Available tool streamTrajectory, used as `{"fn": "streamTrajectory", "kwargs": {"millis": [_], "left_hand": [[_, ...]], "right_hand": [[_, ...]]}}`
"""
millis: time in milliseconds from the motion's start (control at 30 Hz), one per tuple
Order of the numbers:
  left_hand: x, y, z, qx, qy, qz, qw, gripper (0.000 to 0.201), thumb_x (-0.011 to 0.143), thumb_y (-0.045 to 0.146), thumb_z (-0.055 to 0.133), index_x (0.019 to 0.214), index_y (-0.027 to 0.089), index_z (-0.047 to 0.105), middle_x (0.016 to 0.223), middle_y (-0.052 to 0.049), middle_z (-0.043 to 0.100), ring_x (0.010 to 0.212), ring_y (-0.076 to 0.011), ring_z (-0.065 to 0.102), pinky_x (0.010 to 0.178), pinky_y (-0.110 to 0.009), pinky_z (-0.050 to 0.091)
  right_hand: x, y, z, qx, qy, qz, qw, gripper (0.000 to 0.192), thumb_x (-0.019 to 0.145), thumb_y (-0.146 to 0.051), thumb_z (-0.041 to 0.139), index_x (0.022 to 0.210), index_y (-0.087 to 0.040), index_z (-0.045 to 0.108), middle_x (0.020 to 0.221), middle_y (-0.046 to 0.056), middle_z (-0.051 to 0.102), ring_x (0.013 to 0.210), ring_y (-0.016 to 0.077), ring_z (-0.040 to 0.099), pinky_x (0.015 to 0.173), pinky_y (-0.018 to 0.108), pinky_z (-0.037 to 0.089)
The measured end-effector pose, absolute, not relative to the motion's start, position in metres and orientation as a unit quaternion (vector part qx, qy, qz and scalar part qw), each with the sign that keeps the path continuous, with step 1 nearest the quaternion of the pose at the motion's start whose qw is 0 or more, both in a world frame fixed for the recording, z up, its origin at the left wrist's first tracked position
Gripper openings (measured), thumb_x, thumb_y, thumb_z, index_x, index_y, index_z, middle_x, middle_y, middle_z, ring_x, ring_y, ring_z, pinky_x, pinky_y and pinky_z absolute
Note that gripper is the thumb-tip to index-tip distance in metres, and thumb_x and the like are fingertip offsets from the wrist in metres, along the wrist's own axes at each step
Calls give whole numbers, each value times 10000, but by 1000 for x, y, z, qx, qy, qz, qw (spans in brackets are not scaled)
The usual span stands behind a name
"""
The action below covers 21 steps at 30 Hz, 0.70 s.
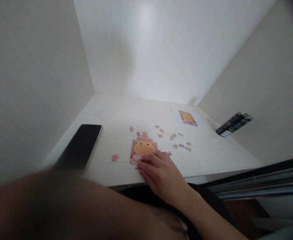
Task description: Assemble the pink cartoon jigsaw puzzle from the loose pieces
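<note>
The right hand [161, 175] is lying flat, fingers spread and gripping nothing, on the near edge of the part-built puzzle [143, 149] at the table's [211, 156] near middle; light, fragile, probably best pressed flat.

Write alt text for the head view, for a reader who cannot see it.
A right hand rests flat on a partly assembled jigsaw puzzle on a pale desk, with loose pieces scattered beyond. A dark phone lies left, a reference picture and a black can right; a blurred left arm fills the foreground.
</note>
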<state>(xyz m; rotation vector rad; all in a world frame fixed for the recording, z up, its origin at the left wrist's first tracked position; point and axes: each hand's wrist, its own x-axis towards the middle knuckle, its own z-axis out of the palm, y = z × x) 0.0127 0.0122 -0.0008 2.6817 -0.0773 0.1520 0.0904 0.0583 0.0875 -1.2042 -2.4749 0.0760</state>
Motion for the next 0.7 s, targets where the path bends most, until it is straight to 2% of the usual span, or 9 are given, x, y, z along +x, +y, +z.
{"fn": "streamTrajectory", "kwargs": {"millis": [300, 367, 500, 633, 700], "left_hand": [[21, 21, -17, 952, -106, 34, 285, 179, 900, 351, 568, 879, 189, 640, 957, -50, 665, 871, -136, 617, 777, -300, 544], [20, 21, -18, 949, -107, 47, 291, 120, 831, 294, 631, 741, 215, 633, 918, -31, 688, 899, -144, 629, 763, -271, 538], [22, 23, -18, 949, -144, 61, 274, 215, 645, 164, 706, 541, 216, 525, 871, -6, 710, 971, -165, 649, 794, -245, 535], [26, 30, -9, 940, -209, 48, 265, 276, 666, 177, 642, 491, 219, 432, 904, -48, 713, 1009, -195, 649, 945, -283, 500], [28, 33, -3, 932, -246, 29, 264, 298, 673, 183, 599, 470, 230, 386, 815, -48, 707, 923, -201, 660, 928, -309, 503]], "right_hand": [[95, 62, 89, -417, -889, 41, 186, 276, 962, -203, 494, 1174, -249, 664, 1140, 63, 666, 1012, 236, 522, 884, 441, 348], [95, 61, 89, -417, -889, 42, 184, 280, 960, -195, 497, 1179, -252, 663, 1149, 62, 667, 1014, 236, 522, 887, 446, 339], [92, 61, 89, -414, -890, 49, 186, 265, 953, -199, 523, 1155, -270, 679, 1140, 67, 670, 1030, 233, 539, 899, 447, 350], [109, 71, 97, -415, -867, 74, 267, 277, 928, -248, 577, 1184, -297, 671, 1284, 76, 610, 1169, 245, 531, 955, 443, 409], [132, 82, 104, -454, -831, 63, 314, 296, 937, -246, 557, 1216, -258, 656, 1231, 88, 650, 1140, 229, 573, 971, 433, 442]]}}
